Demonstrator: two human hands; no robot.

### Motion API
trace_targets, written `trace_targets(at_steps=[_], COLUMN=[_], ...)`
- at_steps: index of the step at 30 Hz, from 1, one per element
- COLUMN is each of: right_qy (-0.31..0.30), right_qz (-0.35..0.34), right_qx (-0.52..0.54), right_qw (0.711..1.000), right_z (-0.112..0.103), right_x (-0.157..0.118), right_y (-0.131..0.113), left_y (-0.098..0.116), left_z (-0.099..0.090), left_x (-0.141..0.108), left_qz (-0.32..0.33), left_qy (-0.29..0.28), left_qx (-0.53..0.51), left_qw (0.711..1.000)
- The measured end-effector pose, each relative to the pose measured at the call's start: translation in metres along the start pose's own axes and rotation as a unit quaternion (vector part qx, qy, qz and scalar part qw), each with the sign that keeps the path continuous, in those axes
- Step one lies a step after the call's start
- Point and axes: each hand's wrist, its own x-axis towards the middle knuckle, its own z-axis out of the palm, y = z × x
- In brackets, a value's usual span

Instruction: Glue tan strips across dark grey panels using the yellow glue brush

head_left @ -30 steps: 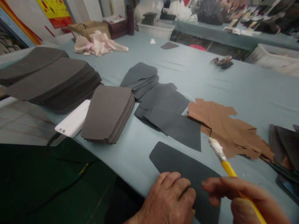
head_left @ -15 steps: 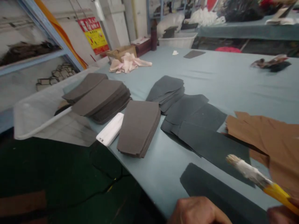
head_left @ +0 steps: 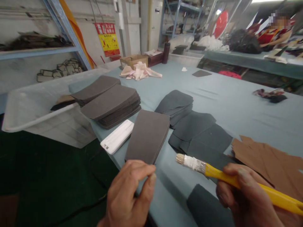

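Pinching thumb and forefinger together, 1 left hand [head_left: 132, 192] at 7 o'clock, its fingers at the near edge of the small stack [head_left: 148, 134]; cannot tell whether a sheet is caught between them. 1 right hand [head_left: 246, 195], 4 o'clock, closed around 1 yellow brush [head_left: 215, 172], bristles pointing to 9 o'clock, white matter on the bristles and the metal collar. Consequence, as judged: the stack is within the left hand's reach, and the lone dark piece [head_left: 208, 208] at 5 o'clock lies unpinned, neither hand pressing it.

Surface, largest first:
- 1 blue-grey table [head_left: 239, 116], a few creases.
- 1 spread of brown pieces [head_left: 270, 157], 4 o'clock, overlapping.
- 1 fan of dark pieces [head_left: 201, 126], between brown pieces and small stack.
- 2 large grey-brown stacks [head_left: 111, 102], 9 o'clock, side by side.
- 1 small stack, same colour, 6 o'clock.
- 1 heap of pale cloth [head_left: 140, 72], 11 o'clock, beside 1 cardboard box [head_left: 133, 59].
- 1 white slab [head_left: 117, 137], 8 o'clock, beside the small stack.

Room, largest first:
- 1 whitish bin [head_left: 63, 126], 9 o'clock.
- 1 far table [head_left: 251, 63], 2 o'clock, 1 person [head_left: 272, 37] beyond.
- 1 shelf [head_left: 38, 53], 10 o'clock.
- 1 red-and-yellow poster [head_left: 109, 39], 11 o'clock.
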Motion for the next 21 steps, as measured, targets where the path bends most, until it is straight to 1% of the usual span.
trace_targets(at_steps=[1, 3, 5, 6, 10, 12, 16, 18, 21], right_qy=[-0.001, -0.028, -0.064, -0.071, -0.055, -0.063, -0.078, -0.070, -0.046], right_qz=[0.025, 0.056, 0.084, 0.092, 0.104, 0.110, 0.138, 0.149, 0.171], right_qx=[0.007, 0.003, 0.002, 0.006, 0.026, 0.032, 0.045, 0.071, 0.139], right_qw=[1.000, 0.998, 0.994, 0.993, 0.993, 0.991, 0.986, 0.984, 0.974], right_z=[0.006, 0.014, 0.017, 0.019, 0.022, 0.022, 0.015, 0.010, 0.004], right_x=[0.001, 0.004, 0.005, 0.004, 0.002, 0.001, 0.001, 0.000, -0.005], right_y=[-0.005, -0.010, -0.009, -0.008, -0.004, -0.002, 0.004, 0.008, 0.012], left_y=[-0.006, -0.018, -0.030, -0.035, -0.047, -0.049, -0.046, -0.044, -0.038], left_z=[-0.003, -0.005, -0.005, -0.005, -0.007, -0.009, -0.012, -0.012, -0.011], left_x=[0.008, 0.018, 0.023, 0.024, 0.029, 0.033, 0.035, 0.033, 0.028], left_qz=[0.005, 0.014, 0.025, 0.030, 0.040, 0.046, 0.056, 0.059, 0.057], left_qy=[0.003, -0.007, -0.031, -0.048, -0.112, -0.127, -0.106, -0.100, -0.086], left_qx=[0.030, 0.067, 0.086, 0.094, 0.126, 0.131, 0.120, 0.118, 0.103], left_qw=[1.000, 0.998, 0.996, 0.994, 0.985, 0.982, 0.985, 0.986, 0.989])
